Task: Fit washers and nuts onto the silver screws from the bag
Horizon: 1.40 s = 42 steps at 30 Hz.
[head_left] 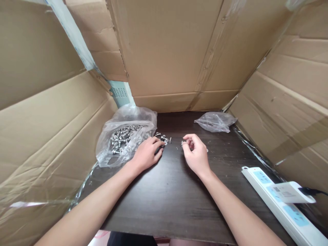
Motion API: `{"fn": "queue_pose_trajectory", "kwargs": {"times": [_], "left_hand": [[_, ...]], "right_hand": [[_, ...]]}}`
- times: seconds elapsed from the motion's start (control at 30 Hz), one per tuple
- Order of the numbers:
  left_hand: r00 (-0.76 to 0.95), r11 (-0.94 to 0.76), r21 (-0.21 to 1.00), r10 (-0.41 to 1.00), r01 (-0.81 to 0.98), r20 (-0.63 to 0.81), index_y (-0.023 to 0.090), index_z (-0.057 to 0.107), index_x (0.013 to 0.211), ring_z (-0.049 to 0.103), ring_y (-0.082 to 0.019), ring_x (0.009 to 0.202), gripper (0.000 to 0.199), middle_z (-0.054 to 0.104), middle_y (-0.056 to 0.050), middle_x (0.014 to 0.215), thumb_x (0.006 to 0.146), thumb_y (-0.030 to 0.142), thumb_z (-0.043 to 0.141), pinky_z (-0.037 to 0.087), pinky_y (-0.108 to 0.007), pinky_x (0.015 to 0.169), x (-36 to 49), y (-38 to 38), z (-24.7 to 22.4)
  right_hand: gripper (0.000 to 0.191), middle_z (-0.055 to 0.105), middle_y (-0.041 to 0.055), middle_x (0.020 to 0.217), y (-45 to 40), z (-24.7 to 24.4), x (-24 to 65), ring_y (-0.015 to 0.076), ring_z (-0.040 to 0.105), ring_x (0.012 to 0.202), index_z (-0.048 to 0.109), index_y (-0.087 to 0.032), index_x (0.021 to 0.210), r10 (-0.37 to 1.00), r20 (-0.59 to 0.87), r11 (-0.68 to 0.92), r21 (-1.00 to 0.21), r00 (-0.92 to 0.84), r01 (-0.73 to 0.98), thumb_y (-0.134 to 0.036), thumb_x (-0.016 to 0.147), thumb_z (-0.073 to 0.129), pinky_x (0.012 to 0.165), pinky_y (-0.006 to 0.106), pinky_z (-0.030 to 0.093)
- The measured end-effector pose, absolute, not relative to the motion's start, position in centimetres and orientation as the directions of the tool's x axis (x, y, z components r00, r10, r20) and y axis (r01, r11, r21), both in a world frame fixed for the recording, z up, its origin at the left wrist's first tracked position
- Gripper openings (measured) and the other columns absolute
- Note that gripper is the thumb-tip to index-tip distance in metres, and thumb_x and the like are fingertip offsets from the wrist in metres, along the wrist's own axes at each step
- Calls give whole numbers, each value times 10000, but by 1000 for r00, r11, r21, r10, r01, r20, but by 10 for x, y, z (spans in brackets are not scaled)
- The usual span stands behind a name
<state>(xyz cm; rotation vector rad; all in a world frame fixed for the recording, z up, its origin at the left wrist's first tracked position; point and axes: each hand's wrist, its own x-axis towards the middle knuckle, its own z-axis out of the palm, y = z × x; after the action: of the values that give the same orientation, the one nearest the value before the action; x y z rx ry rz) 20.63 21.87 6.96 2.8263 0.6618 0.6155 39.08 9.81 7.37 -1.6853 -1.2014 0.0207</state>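
Metal screws (170,140) lie just beyond the loosely spread left hand (148,151), while the right hand (195,152) seemingly pinches an upright screw (182,143).

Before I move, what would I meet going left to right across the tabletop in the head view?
Translucent plastic bag holding silver metal bolts, bare left hand, small silver metal screw, bare right hand, crumpled translucent plastic bag, long white power strip with pale blue socket panels.
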Motion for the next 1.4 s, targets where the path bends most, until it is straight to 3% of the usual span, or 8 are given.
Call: {"fn": "queue_pose_trajectory", "kwargs": {"times": [0.2,0.3,0.4,0.57,0.7,1.0,1.2,1.4], "left_hand": [[795,-873,278,483,401,368,195,720,1149,653,-256,1019,234,685,-94,1072,967,281,600,544,-370,883,208,218,67],[793,-867,297,489,399,363,209,730,1091,663,-237,992,191,686,-82,1050,971,266,594,545,-338,843,207,219,68],[800,-863,345,485,370,353,206,698,1063,668,-216,965,183,677,-68,1049,932,174,575,544,-317,825,206,218,71],[780,-837,389,521,386,348,189,649,1014,655,-231,968,133,658,-69,1035,887,187,610,547,-347,849,206,216,73],[778,-836,353,533,421,334,204,671,1040,655,-238,983,146,665,-68,1032,935,301,641,547,-343,836,207,216,72],[851,-887,342,421,312,314,200,668,1114,659,-236,1043,216,669,-69,1104,934,181,549,544,-339,867,203,214,72],[815,-840,382,504,385,285,187,677,1067,657,-245,1008,186,685,-70,1060,930,305,631,536,-359,850,207,210,72],[796,-801,424,551,423,249,189,700,988,652,-221,941,133,687,-57,969,938,274,611,513,-341,827,209,208,72]], "right_hand": [[274,644,119,1168,96,70,379,290,523,1113,738,-225,1090,884,431,26,-434,182,901,-227,946,505,960,460,427],[401,494,146,1491,96,68,371,363,368,1373,686,-248,1321,942,322,6,-313,100,950,-241,969,494,1084,567,337],[444,386,148,1605,97,67,370,380,266,1464,657,-240,1383,957,280,4,-270,75,963,-226,977,477,1139,616,254],[268,602,99,1408,97,70,374,334,411,1349,785,-232,1013,914,378,-1,-354,144,935,-217,947,525,1114,547,302],[260,634,120,1338,97,70,376,324,452,1285,775,-224,1091,908,385,-9,-378,166,926,-241,936,567,1076,538,328],[179,639,98,1306,96,68,379,303,452,1284,754,-234,1016,942,313,17,-406,122,914,-218,907,613,1070,514,317],[101,603,98,1321,97,69,377,303,432,1290,655,-199,922,958,246,-30,-433,150,901,-163,839,611,1054,488,322],[84,612,91,1239,95,72,377,298,444,1220,583,-192,882,964,222,-32,-451,147,892,-160,805,598,1002,458,317]]}}
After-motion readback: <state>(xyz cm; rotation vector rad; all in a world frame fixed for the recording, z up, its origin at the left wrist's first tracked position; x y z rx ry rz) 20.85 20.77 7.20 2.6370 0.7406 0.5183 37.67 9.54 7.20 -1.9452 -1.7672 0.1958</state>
